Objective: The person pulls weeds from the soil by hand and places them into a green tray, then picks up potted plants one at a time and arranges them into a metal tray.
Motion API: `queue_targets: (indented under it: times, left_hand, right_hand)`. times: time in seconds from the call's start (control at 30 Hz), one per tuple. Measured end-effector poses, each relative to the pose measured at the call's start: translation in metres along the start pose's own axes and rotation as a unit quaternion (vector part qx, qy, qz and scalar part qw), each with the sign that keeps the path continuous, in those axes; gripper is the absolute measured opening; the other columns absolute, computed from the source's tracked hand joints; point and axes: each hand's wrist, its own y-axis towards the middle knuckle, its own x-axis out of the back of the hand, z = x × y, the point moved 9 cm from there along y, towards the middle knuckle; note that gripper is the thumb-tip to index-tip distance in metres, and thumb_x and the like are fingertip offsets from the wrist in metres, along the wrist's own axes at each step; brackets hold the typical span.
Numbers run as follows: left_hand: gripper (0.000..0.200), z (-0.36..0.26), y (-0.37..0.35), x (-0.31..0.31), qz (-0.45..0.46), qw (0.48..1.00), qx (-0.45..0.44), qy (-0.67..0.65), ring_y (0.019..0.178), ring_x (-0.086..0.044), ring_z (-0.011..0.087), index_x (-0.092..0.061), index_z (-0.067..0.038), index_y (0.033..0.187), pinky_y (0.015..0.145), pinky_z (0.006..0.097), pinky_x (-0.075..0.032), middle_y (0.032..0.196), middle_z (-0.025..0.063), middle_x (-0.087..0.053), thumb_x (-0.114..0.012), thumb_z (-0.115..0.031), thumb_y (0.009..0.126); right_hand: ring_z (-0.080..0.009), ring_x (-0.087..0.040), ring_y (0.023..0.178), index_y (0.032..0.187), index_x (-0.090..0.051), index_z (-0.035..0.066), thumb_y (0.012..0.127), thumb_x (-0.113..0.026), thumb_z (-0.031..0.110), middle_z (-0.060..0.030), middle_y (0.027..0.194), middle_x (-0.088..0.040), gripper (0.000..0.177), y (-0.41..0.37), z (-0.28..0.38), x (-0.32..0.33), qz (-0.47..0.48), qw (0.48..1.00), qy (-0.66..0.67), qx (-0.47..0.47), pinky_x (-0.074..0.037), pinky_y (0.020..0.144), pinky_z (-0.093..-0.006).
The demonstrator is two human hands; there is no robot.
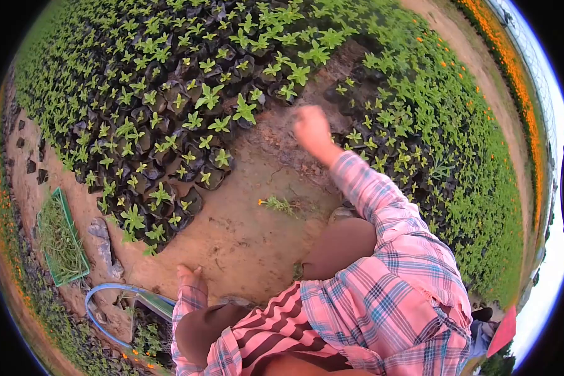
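My right hand (313, 130) reaches out over a strip of wet, muddy soil (272, 135) between two blocks of potted seedlings. It looks curled closed and is slightly smeared; anything inside it is hidden. Close by on its left are seedlings (245, 110) in black plastic grow bags (214, 177). My left hand (192, 276) is low beside my left knee, near the bare ground, with finger and thumb apart and nothing visible in it. An uprooted-looking sprig with a small orange flower (281, 205) lies on the soil between my hands.
A green crate (69, 235) of cut grass stands at the left, beside a grey stone-like lump (103, 244). A blue hoop-shaped handle (97, 319) is at lower left. Dense seedlings (445, 138) fill the right. Another person (481, 338) shows partly at the right edge.
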Motion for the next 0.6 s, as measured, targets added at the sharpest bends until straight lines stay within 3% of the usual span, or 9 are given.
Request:
queue_targets:
  times: [0.03,0.1,0.17,0.23,0.3,0.33,0.37,0.47,0.6]
  left_hand:
    - [0.046,-0.016,-0.01,0.008,-0.002,1.0,-0.008,0.014,0.1,-0.056,0.041,-0.045,0.002,0.105,0.083,0.0442,-0.046,0.106,0.0262,-0.057,-0.074,-0.017,0.075]
    - [0.043,-0.019,-0.014,0.011,0.002,1.0,-0.002,0.019,0.098,-0.055,0.0393,-0.044,0.002,0.104,0.082,0.0438,-0.046,0.104,0.025,-0.056,-0.072,-0.016,0.077]
    - [0.04,-0.015,-0.019,0.011,0.012,1.0,0.007,0.011,0.096,-0.055,0.0376,-0.044,0.001,0.103,0.08,0.0434,-0.046,0.102,0.0239,-0.056,-0.07,-0.016,0.078]
    - [0.037,-0.008,-0.024,0.013,0.018,1.0,0.015,0.003,0.093,-0.054,0.036,-0.044,0.0,0.102,0.079,0.0431,-0.046,0.1,0.0227,-0.056,-0.069,-0.015,0.08]
    - [0.034,-0.004,-0.029,0.014,0.025,0.999,0.022,-0.003,0.091,-0.054,0.0343,-0.043,-0.001,0.101,0.078,0.0427,-0.046,0.098,0.0215,-0.056,-0.067,-0.015,0.081]
    - [0.033,-0.003,-0.031,0.014,0.026,0.999,0.024,-0.005,0.09,-0.054,0.0335,-0.043,-0.001,0.1,0.077,0.0425,-0.046,0.097,0.021,-0.056,-0.066,-0.015,0.082]
    - [0.031,-0.003,-0.032,0.014,0.027,0.999,0.025,-0.007,0.089,-0.054,0.0326,-0.043,-0.001,0.1,0.076,0.0424,-0.046,0.096,0.0204,-0.056,-0.066,-0.015,0.082]
    - [0.027,-0.005,-0.03,0.015,0.028,0.999,0.03,-0.008,0.085,-0.053,0.0301,-0.043,-0.003,0.098,0.074,0.0418,-0.045,0.092,0.0186,-0.056,-0.063,-0.014,0.085]
    - [0.022,-0.019,-0.021,0.009,0.037,0.998,0.043,-0.016,0.081,-0.052,0.0267,-0.042,-0.004,0.096,0.071,0.0411,-0.045,0.088,0.0163,-0.055,-0.06,-0.013,0.087]
  right_hand:
    - [-0.0387,-0.057,0.085,0.1,-0.06,0.004,0.071,-0.058,0.007,-0.0216,0.095,-0.056,0.029,0.002,-0.031,0.018,-0.006,0.995,-0.102,-0.017,-0.048,0.079,-0.0441]
    - [-0.0407,-0.058,0.088,0.113,-0.053,0.004,0.073,-0.061,0.009,-0.0259,0.108,-0.05,0.04,-0.001,-0.109,0.039,0.012,0.959,-0.095,-0.266,-0.049,0.081,-0.0444]
    - [-0.042,-0.06,0.084,0.118,-0.05,0.003,0.078,-0.056,0.01,-0.0286,0.113,-0.045,0.041,-0.001,-0.136,0.048,0.02,0.95,-0.127,-0.283,-0.051,0.074,-0.044]
    - [-0.0417,-0.06,0.084,0.116,-0.05,0.003,0.08,-0.054,0.009,-0.0275,0.107,-0.05,0.037,0.001,-0.154,0.039,0.007,0.958,-0.131,-0.254,-0.05,0.074,-0.0453]
    - [-0.0409,-0.058,0.089,0.114,-0.05,0.006,0.078,-0.061,0.01,-0.023,0.101,-0.055,0.038,0.006,-0.168,0.013,0.045,0.974,-0.107,-0.196,-0.048,0.076,-0.0475]
    - [-0.0401,-0.058,0.087,0.105,-0.054,0.005,0.078,-0.06,0.01,-0.0204,0.089,-0.059,0.028,0.007,-0.17,0.013,0.0,0.978,-0.107,-0.181,-0.046,0.074,-0.0484]
    - [-0.0401,-0.058,0.087,0.105,-0.054,0.005,0.078,-0.06,0.01,-0.0204,0.089,-0.059,0.028,0.008,-0.173,0.013,0.0,0.978,-0.104,-0.181,-0.046,0.074,-0.0484]
    - [-0.0398,-0.058,0.081,0.083,-0.058,0.003,0.077,-0.058,0.01,-0.0202,0.079,-0.06,0.009,0.016,-0.156,0.023,-0.057,0.992,-0.062,-0.093,-0.046,0.073,-0.0473]
    - [-0.0336,-0.059,0.075,0.08,-0.056,0.002,0.075,-0.063,0.01,-0.0154,0.074,-0.058,0.012,0.01,-0.109,0.015,0.039,0.989,0.099,-0.106,-0.047,0.067,-0.0378]
